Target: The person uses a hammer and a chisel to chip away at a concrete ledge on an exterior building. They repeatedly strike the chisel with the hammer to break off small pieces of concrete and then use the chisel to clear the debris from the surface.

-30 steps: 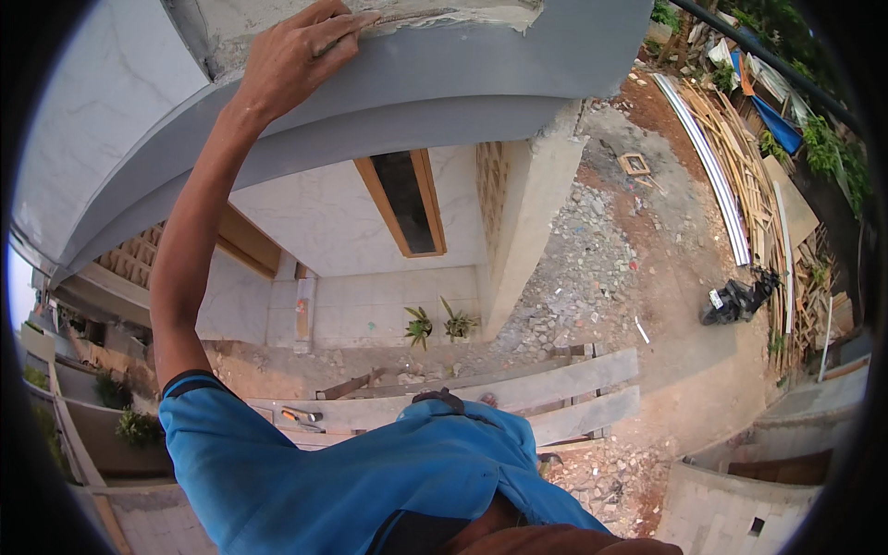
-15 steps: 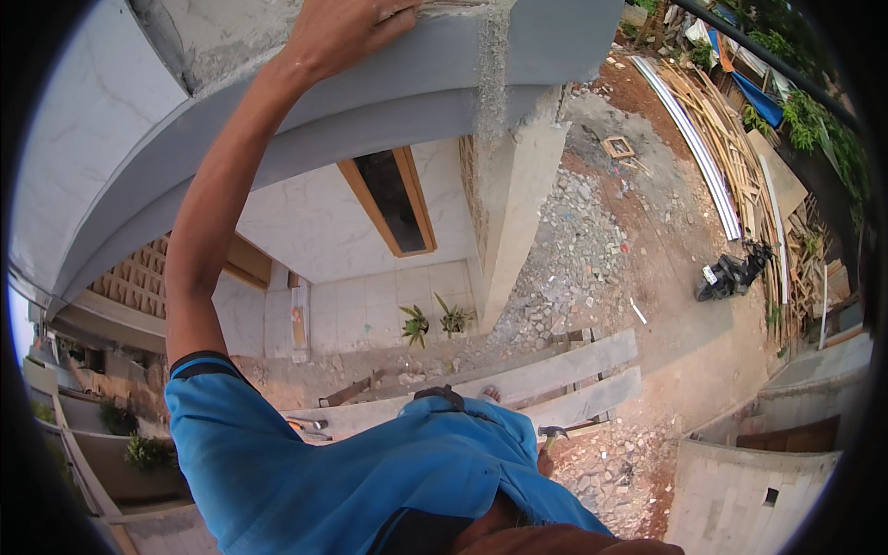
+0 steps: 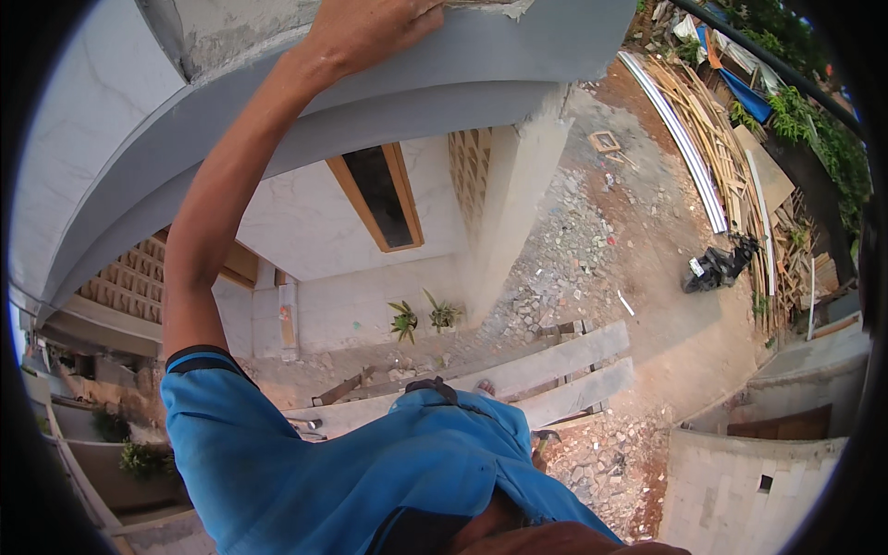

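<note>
My left arm reaches up along a grey concrete beam (image 3: pixel 518 55). At the top edge, my left hand (image 3: pixel 375 32) is closed against the beam's upper rim, its fingers curled; what they grip is cut off by the picture's edge. Just beyond the fingertips lies a rough, pale broken patch (image 3: pixel 511 9) on the rim. Low at my right side, my right hand (image 3: pixel 538 460) shows only in a sliver past my blue shirt, closed on a hammer (image 3: pixel 548 435) whose dark head sticks out; most of the handle is hidden.
Below me are wooden planks (image 3: pixel 578 356), with a metal-ended tool (image 3: pixel 305 424) at their left. Rubble (image 3: pixel 573 250) covers the ground beside a concrete pillar (image 3: pixel 518 203). Two potted plants (image 3: pixel 442 313), a motorbike (image 3: pixel 720 265) and stacked bamboo poles (image 3: pixel 708 139) are farther down.
A stream of grey crumbs and dust falling past the beam is gone. The hammer at my right side has drawn in closer behind my shirt. My left hand stays at the rim.
</note>
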Motion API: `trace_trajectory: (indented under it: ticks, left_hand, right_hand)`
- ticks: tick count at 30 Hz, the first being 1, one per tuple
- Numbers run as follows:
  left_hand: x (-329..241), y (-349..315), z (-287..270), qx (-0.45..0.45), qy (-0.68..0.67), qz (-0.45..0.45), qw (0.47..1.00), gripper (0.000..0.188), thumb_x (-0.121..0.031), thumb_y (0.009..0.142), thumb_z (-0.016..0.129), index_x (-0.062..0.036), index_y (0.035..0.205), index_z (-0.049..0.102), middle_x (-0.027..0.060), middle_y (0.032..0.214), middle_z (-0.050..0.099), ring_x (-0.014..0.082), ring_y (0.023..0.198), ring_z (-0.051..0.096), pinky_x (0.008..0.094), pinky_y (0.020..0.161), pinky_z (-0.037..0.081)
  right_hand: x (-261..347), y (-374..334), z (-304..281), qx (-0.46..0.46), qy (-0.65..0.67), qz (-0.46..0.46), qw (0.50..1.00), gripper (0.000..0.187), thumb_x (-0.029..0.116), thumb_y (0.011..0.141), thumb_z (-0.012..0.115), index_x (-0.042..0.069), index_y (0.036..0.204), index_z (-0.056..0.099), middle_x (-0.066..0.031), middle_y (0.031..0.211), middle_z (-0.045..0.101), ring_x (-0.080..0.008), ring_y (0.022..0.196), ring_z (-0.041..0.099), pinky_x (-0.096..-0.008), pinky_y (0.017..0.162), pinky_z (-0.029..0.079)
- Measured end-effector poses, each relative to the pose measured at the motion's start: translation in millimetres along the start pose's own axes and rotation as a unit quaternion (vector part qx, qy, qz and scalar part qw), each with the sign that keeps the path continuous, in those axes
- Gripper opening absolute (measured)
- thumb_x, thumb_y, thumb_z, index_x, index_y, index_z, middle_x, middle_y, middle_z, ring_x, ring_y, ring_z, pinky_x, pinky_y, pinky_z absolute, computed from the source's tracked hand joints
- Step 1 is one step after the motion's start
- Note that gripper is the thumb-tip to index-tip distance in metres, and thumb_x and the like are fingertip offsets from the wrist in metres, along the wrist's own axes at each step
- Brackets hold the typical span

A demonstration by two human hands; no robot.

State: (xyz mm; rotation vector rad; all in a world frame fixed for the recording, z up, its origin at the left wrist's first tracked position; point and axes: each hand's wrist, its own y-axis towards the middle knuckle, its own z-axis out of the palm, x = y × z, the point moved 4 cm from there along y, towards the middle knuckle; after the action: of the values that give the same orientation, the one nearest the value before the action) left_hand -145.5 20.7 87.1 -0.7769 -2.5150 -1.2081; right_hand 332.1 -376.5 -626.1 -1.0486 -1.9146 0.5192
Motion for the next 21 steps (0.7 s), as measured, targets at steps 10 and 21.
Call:
trace_trajectory:
  ticks: [10, 21]
  left_hand:
    - [15.3, -14.8, -11.9, 0.006, -0.027, -0.011, 1.000, 0.023, -0.024, 0.092, 0.063, -0.0086, 0.105, 0.073, 0.0104, 0.099, 0.067, 0.0294, 0.093, 0.066, 0.0423, 0.076, 0.055]
    - [40.0, -21.3, -74.8, 0.170, -0.016, -0.063, 0.983, 0.026, -0.022, 0.093, 0.059, -0.0057, 0.105, 0.074, 0.0181, 0.102, 0.067, 0.0344, 0.098, 0.067, 0.0468, 0.083, 0.053]
  right_hand:
    - [-0.1, -15.6, 11.6, -0.007, -0.011, -0.006, 1.000, 0.063, 0.052, 0.102, 0.044, -0.005, 0.086, 0.065, -0.0230, 0.078, 0.063, -0.0381, 0.073, 0.063, -0.0507, 0.065, 0.048]
    - [-2.4, -37.4, 32.8, -0.013, -0.011, 0.000, 1.000, 0.064, 0.053, 0.102, 0.043, -0.006, 0.088, 0.066, -0.0248, 0.081, 0.064, -0.0402, 0.078, 0.064, -0.0517, 0.068, 0.048]
